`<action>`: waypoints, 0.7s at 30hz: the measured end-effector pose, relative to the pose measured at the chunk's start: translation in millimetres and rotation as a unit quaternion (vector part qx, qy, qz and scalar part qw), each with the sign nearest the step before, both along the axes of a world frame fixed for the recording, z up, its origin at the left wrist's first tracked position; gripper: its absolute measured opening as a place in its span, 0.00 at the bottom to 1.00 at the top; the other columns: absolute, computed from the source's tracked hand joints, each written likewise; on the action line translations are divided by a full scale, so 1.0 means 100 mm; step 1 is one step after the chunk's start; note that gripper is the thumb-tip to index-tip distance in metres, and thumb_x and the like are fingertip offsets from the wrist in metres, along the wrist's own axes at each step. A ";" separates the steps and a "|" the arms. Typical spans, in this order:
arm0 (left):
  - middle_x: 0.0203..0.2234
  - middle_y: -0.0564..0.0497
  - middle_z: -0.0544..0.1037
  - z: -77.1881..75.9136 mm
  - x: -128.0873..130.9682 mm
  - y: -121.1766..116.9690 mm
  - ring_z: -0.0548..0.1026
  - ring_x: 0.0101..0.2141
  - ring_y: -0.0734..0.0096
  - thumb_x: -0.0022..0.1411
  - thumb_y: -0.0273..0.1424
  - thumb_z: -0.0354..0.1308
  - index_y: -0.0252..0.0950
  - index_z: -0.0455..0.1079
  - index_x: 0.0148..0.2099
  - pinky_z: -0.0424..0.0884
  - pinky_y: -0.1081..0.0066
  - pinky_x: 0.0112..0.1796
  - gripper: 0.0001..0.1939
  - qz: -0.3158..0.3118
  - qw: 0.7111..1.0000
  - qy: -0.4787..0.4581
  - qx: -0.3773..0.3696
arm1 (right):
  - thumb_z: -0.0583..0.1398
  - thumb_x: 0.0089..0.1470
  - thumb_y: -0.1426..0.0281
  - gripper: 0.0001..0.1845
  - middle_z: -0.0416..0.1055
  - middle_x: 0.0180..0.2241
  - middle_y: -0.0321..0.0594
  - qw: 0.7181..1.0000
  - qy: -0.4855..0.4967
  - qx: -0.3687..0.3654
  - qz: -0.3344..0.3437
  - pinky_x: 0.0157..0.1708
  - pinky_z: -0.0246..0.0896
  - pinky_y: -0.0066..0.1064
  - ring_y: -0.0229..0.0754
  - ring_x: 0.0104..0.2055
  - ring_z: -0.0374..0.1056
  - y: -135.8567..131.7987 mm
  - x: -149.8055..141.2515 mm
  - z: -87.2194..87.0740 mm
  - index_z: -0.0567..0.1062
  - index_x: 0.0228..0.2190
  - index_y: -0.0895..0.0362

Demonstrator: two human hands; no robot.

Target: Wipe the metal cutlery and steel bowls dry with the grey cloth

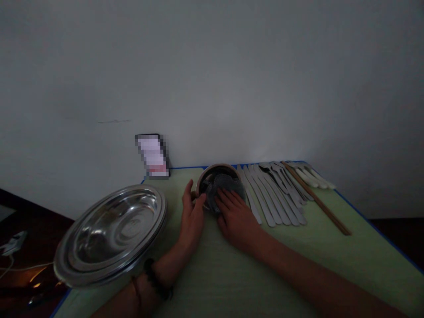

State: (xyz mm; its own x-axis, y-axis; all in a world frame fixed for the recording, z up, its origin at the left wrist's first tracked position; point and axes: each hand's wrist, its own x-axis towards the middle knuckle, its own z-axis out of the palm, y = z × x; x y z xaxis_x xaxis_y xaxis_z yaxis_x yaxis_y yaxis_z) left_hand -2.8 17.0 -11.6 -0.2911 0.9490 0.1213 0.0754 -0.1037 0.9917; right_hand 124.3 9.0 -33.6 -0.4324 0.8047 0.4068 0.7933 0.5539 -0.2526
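A round metal pot (pixel 200 179) stands tilted toward me near the back edge of the table, with what looks like a short handle on its left side. My left hand (pixel 193 216) grips that side, its thumb near the rim and its fingers around the handle area. A dark grey cloth (pixel 227 182) lies bunched in the pot's mouth and over its front rim. On the cloth, my right hand (pixel 236 216) presses with fingers stretched forward and close together. The cloth and hands hide most of the pot's inside and front.
Stacked steel basins (pixel 112 234) overhang the table's left edge. Several table knives (pixel 274 198), forks and spoons lie right of the pot, beside wooden chopsticks (pixel 318 201) and white-handled spoons (pixel 314 176). A phone (pixel 154 154) leans on the wall. The green table (pixel 212 278) has blue edging.
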 end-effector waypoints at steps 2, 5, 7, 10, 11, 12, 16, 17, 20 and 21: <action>0.49 0.45 0.68 -0.03 0.00 0.00 0.64 0.54 0.60 0.59 0.32 0.51 0.35 0.57 0.59 0.57 0.61 0.57 0.26 0.010 1.000 0.028 -0.004 | 0.51 0.54 0.72 0.27 0.57 0.59 0.51 1.000 0.001 -0.007 0.001 0.62 0.44 0.44 0.50 0.62 0.51 0.00 0.01 0.00 0.64 0.55 0.65; 0.49 0.44 0.68 -0.07 0.00 0.01 0.63 0.55 0.59 0.58 0.31 0.51 0.35 0.65 0.55 0.54 0.60 0.58 0.21 0.014 0.998 0.056 0.019 | 0.50 0.54 0.73 0.26 0.56 0.60 0.50 1.000 0.009 -0.014 0.015 0.62 0.45 0.45 0.48 0.62 0.51 0.00 0.02 0.01 0.63 0.55 0.64; 0.53 0.46 0.67 -0.07 0.01 0.00 0.62 0.57 0.60 0.58 0.31 0.52 0.39 0.63 0.56 0.53 0.60 0.59 0.22 -0.006 0.999 0.031 0.033 | 0.50 0.54 0.73 0.26 0.57 0.60 0.48 0.999 0.014 -0.022 0.035 0.62 0.45 0.45 0.47 0.63 0.51 0.00 0.03 0.03 0.63 0.55 0.63; 0.59 0.51 0.63 -0.07 0.00 -0.01 0.59 0.59 0.64 0.59 0.32 0.53 0.43 0.54 0.63 0.52 0.63 0.59 0.29 -0.070 0.995 -0.049 0.046 | 0.49 0.55 0.74 0.27 0.57 0.59 0.47 0.996 0.023 -0.038 0.072 0.62 0.45 0.43 0.44 0.63 0.50 -0.01 0.04 0.07 0.62 0.56 0.63; 0.60 0.51 0.62 -0.07 0.00 -0.01 0.59 0.59 0.65 0.59 0.33 0.53 0.43 0.51 0.64 0.52 0.64 0.60 0.31 -0.090 0.993 -0.067 0.048 | 0.49 0.55 0.74 0.27 0.57 0.59 0.48 0.996 0.026 -0.044 0.078 0.62 0.45 0.43 0.44 0.63 0.50 -0.01 0.04 0.08 0.61 0.56 0.63; 0.60 0.51 0.61 -0.07 0.00 0.00 0.58 0.60 0.66 0.60 0.34 0.53 0.43 0.50 0.64 0.52 0.65 0.60 0.31 -0.103 0.990 -0.076 0.050 | 0.49 0.55 0.74 0.27 0.57 0.59 0.48 0.995 0.028 -0.048 0.080 0.62 0.45 0.43 0.43 0.63 0.50 -0.01 0.04 0.08 0.61 0.56 0.63; 0.61 0.51 0.60 -0.12 -0.01 0.03 0.57 0.60 0.65 0.62 0.39 0.50 0.43 0.51 0.64 0.52 0.64 0.60 0.29 -0.111 0.986 -0.118 0.044 | 0.49 0.56 0.73 0.27 0.55 0.61 0.46 0.994 0.038 -0.040 0.096 0.62 0.46 0.44 0.42 0.64 0.48 -0.02 0.05 0.07 0.59 0.58 0.60; 0.60 0.50 0.62 -0.14 0.00 0.03 0.58 0.60 0.65 0.62 0.40 0.49 0.42 0.50 0.64 0.54 0.63 0.59 0.30 -0.112 0.983 -0.144 0.033 | 0.48 0.57 0.73 0.27 0.54 0.61 0.45 0.993 0.042 -0.034 0.103 0.62 0.46 0.44 0.42 0.64 0.47 -0.02 0.05 0.06 0.57 0.58 0.59; 0.57 0.49 0.67 -0.17 0.06 0.02 0.63 0.57 0.65 0.62 0.40 0.48 0.41 0.48 0.65 0.58 0.62 0.58 0.31 -0.132 0.970 -0.205 0.008 | 0.47 0.58 0.72 0.28 0.51 0.62 0.45 0.991 0.066 -0.023 0.119 0.62 0.46 0.44 0.40 0.65 0.45 -0.02 0.06 0.05 0.52 0.60 0.59; 0.57 0.49 0.67 -0.17 0.08 0.01 0.64 0.57 0.66 0.63 0.40 0.47 0.41 0.49 0.65 0.59 0.63 0.57 0.30 -0.140 0.967 -0.212 0.008 | 0.46 0.59 0.72 0.28 0.50 0.63 0.45 0.989 0.077 -0.023 0.123 0.62 0.46 0.43 0.40 0.65 0.44 -0.02 0.06 0.05 0.51 0.61 0.60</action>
